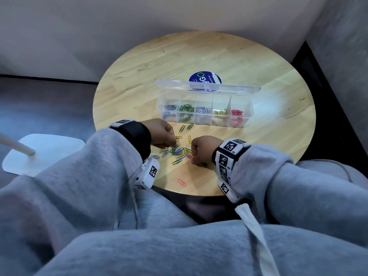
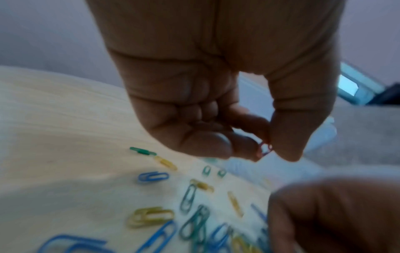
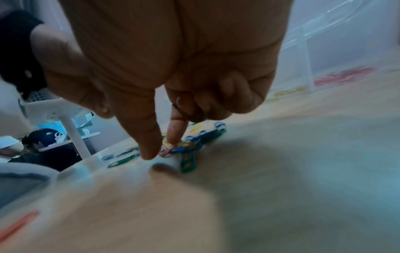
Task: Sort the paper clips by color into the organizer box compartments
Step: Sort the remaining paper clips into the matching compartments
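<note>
A: Right, status. Mid-sort, picking stage. Both hands are down on the loose pile of mixed clips at 6 o'clock on the round table.

B: Left hand?

A: Left hand is curled, thumb and forefinger pinching a red clip. Wrist view shows it clear of the wood, just above the pile.

B: Right?

A: Right hand sits at 3 o'clock of the pile. Thumb and forefinger point down into the heap, tips touching or nearly touching a small tangle of blue, yellow and reddish clips; other fingers folded. Too blurred, so can't tell if it has one pinched yet.

B: Box?

A: Organizer box is at 12 o'clock from the pile, lid open and leaning back. Five compartments, left to right: blue, green, white, yellow, red. All partly filled.

B: Next move?

A: My read: carry the red clip to the red compartment, far right end, and drop it over the front wall. That means a reach across the right hand, so lift first. Right hand needs to separate one clip from the tangle; they hook together.

B: Leftovers?

A: Plenty. Two green clips just in front of the box, and a stray red one near the table edge at 6 o'clock.
</note>
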{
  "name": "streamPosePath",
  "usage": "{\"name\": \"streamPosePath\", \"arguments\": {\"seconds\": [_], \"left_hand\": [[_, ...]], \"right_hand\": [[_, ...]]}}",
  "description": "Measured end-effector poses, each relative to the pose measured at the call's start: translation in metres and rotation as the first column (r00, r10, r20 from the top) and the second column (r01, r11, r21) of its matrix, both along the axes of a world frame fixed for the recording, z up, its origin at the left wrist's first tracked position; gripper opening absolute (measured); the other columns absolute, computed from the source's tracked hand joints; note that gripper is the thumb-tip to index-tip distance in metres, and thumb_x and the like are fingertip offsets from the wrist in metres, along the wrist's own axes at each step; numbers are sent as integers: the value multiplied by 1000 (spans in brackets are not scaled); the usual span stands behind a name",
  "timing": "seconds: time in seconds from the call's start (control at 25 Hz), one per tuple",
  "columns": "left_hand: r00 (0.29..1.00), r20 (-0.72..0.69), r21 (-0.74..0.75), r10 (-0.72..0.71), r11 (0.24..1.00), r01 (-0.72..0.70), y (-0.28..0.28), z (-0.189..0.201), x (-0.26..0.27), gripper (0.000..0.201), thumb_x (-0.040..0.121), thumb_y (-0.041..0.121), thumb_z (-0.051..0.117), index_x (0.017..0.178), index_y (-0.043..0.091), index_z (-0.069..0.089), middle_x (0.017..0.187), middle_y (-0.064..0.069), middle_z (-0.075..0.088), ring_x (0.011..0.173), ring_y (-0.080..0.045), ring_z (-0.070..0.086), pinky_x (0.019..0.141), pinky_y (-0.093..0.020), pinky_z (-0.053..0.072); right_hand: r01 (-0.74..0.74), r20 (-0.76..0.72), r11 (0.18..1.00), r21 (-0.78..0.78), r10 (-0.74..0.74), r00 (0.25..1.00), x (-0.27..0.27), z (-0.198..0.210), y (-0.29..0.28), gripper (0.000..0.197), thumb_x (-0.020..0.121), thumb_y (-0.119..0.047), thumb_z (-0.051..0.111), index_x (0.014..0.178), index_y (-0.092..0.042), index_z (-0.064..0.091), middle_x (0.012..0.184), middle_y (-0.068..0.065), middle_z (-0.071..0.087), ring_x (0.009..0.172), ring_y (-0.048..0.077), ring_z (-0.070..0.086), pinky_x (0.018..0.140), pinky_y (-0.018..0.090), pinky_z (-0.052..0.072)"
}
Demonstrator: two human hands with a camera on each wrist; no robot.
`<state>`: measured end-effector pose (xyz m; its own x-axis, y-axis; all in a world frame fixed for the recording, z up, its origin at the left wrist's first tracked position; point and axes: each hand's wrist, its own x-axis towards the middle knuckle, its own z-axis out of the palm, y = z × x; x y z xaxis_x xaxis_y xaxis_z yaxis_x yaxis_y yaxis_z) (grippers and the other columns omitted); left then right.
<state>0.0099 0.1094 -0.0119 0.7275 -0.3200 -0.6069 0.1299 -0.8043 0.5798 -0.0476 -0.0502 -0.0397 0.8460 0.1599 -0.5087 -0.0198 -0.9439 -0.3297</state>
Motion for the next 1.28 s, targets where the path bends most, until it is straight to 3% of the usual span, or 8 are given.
{"name": "streamPosePath", "arguments": {"seconds": [0.2,0.36,0.48,0.6,0.8,0.92,1.04,1.28], "left_hand": [[972,-104,-317,212,919,-235,12,17,-1,26,82,-6,62,67,12,52,49,4,61,50,-9,57,56,-17,53],[926,-192,-409,324,832,-376,15,25,-5,22,90,-3,48,84,16,58,63,0,54,44,-6,56,49,-16,50],[878,-249,-424,409,769,-478,18,26,-7,25,92,2,39,81,12,60,66,0,45,45,-7,50,49,-16,47],[816,-340,-453,467,679,-578,21,26,-9,28,89,0,34,78,10,57,68,-2,42,41,-7,49,44,-14,46],[794,-368,-432,483,668,-606,21,30,-9,23,89,10,39,74,10,56,66,0,46,48,-8,45,39,-11,38],[803,-331,-384,496,706,-594,21,29,-10,17,89,14,46,76,12,58,64,2,46,47,-7,42,38,-11,34],[792,-307,-376,528,697,-611,21,28,-8,12,89,16,50,79,14,58,65,2,44,51,-7,39,40,-12,32],[771,-305,-398,559,661,-636,19,26,-6,11,89,16,52,80,14,58,66,0,46,52,-9,42,41,-13,34]], "right_hand": [[-38,-4,993,-111,37,999,4,-8,9,24,84,-20,58,62,-20,49,83,2,61,76,21,54,65,24,40],[152,-101,982,112,-141,985,2,-9,-4,18,78,-9,62,65,-17,54,79,5,62,70,21,54,61,25,43],[502,-343,730,464,-374,862,3,-13,-19,27,81,3,60,62,-11,47,67,15,60,47,20,51,52,27,44],[663,-519,485,570,-413,748,4,-7,-22,27,90,10,41,72,-9,50,61,11,46,40,14,47,39,19,36],[541,-546,730,417,-275,792,3,6,3,26,86,3,33,65,-6,46,60,10,39,45,19,37,46,23,27],[21,-288,974,226,46,957,-4,5,21,17,86,-20,57,69,-15,52,63,2,47,57,20,43,52,25,34],[-355,-125,932,-70,345,930,-16,0,35,28,78,-39,70,74,-21,49,74,-3,50,75,19,47,52,22,31],[-351,-45,930,-108,348,936,-15,-3,32,15,83,-21,59,91,-12,66,85,2,58,80,22,55,57,23,40]]}}
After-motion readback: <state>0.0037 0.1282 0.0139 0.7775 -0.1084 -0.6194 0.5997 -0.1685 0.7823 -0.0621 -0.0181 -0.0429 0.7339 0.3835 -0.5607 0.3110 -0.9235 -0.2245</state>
